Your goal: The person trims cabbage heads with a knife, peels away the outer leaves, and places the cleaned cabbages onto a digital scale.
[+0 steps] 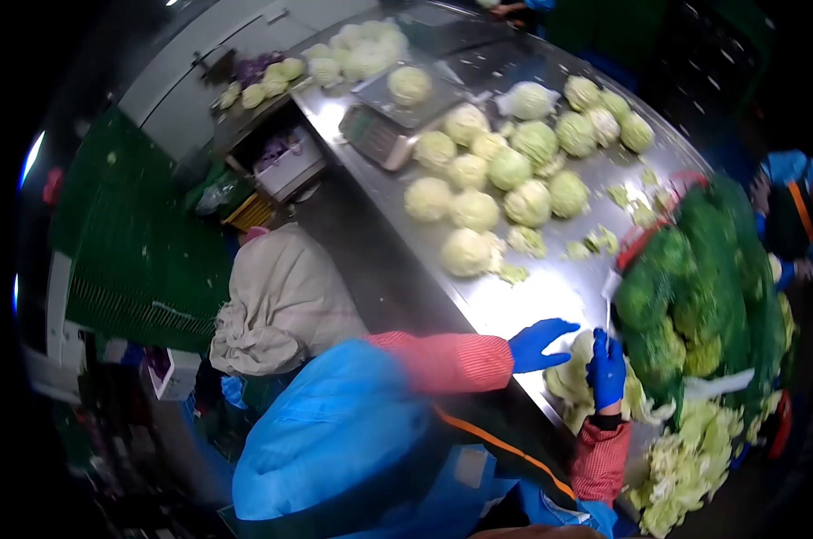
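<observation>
My left hand [543, 345], in a blue glove, is open over the steel table's near edge, its fingers stretched out and thumb apart. Close beside it, my right hand [606, 370], gloved in blue too, is closed round a knife [607, 316] whose thin blade points away from me. Pale cabbage leaves [568, 382] lie under and around both hands. To the right of the knife, a green net sack [707, 260] full of cabbages rests on the table, with red netting [638, 244] at its far side.
Several trimmed cabbages [509, 168] stand on the steel table [397, 207], near a scale [377, 136] bearing one cabbage. Loose leaves [685, 472] pile up at lower right. A tied cloth sack [285, 296] is at left. Another person [797, 216] is beyond the net sack.
</observation>
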